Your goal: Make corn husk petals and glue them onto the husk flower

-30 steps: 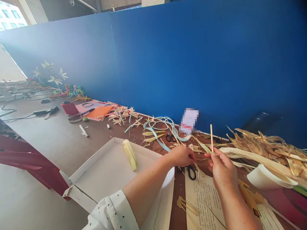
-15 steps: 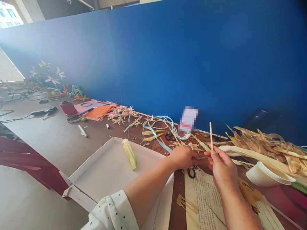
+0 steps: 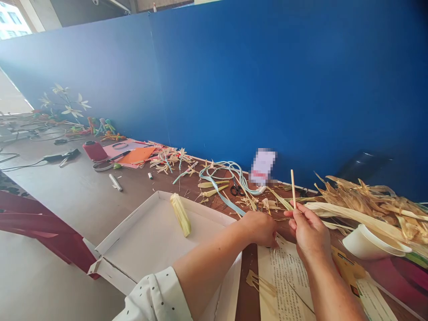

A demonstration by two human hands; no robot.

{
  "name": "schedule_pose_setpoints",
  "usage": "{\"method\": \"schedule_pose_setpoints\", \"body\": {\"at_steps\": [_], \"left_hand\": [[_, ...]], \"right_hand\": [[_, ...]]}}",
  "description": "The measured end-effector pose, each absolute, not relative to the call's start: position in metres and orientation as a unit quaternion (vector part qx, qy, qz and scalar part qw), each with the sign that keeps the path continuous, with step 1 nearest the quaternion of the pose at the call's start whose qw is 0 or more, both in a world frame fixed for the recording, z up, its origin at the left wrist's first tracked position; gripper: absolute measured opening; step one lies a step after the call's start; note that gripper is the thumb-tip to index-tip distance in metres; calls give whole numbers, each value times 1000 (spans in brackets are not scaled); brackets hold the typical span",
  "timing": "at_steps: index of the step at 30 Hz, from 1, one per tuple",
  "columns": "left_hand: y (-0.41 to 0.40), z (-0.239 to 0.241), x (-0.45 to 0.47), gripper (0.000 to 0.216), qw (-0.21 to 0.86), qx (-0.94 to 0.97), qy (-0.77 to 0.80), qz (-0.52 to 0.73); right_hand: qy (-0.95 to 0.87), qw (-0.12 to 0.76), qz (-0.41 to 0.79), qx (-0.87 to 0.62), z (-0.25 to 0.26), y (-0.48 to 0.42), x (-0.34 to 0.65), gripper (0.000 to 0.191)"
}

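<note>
My right hand [image 3: 312, 232] is closed, pinching a thin pale stick [image 3: 293, 189] upright between thumb and fingers. Left of it, my left hand [image 3: 262, 228] reaches palm down to the brown table, its fingers curled at the top edge of a printed sheet [image 3: 277, 285]. A black scissor handle lay at this spot a moment ago; the hand now covers it, and what the fingers grip is hidden. Dry husk scraps [image 3: 270, 204] lie just beyond both hands. Another black-handled pair of scissors [image 3: 236, 189] rests farther back.
A white box lid [image 3: 140, 243] at left carries a husk bundle [image 3: 180, 215]. To the right are dry corn husks [image 3: 364, 198], a pale cup [image 3: 374, 243] and a yellow glue gun [image 3: 347, 269]. Light-blue cord [image 3: 230, 165] lies near the blue partition [image 3: 267, 80].
My left hand has moved slightly right and down, over the black scissor handle that showed beneath it. My right hand keeps the stick almost still.
</note>
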State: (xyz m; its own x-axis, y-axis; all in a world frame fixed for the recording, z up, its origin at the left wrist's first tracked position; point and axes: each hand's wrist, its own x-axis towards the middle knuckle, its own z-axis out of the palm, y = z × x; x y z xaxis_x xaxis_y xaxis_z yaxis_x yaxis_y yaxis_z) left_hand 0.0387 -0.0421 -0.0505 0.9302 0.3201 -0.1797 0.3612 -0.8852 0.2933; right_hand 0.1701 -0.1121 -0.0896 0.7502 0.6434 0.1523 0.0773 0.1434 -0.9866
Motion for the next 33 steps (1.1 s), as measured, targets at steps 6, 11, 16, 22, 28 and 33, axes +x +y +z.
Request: {"method": "schedule_pose_setpoints", "body": {"at_steps": [6,11,16,22,28,33], "left_hand": [[-49,-50,40,36,153,969,186,-61],[-50,-51,39,33,164,967,188,-53],[-51,-49,40,35,172,962,200,-70],[-50,-57,44,36,170,960,212,-68],[-49,-54,43,36,196,947,243,-72],[-45,-50,41,29,249,932,252,-70]], "right_hand": [[-287,699,207,-622,-89,-112,169,53],[-288,700,209,-619,-88,-113,169,52],[-287,700,208,-620,-90,-113,170,52],[-303,692,193,-626,-93,-112,171,55],[-305,684,196,-633,-87,-114,168,54],[-294,697,219,-616,-74,-117,160,45]]}}
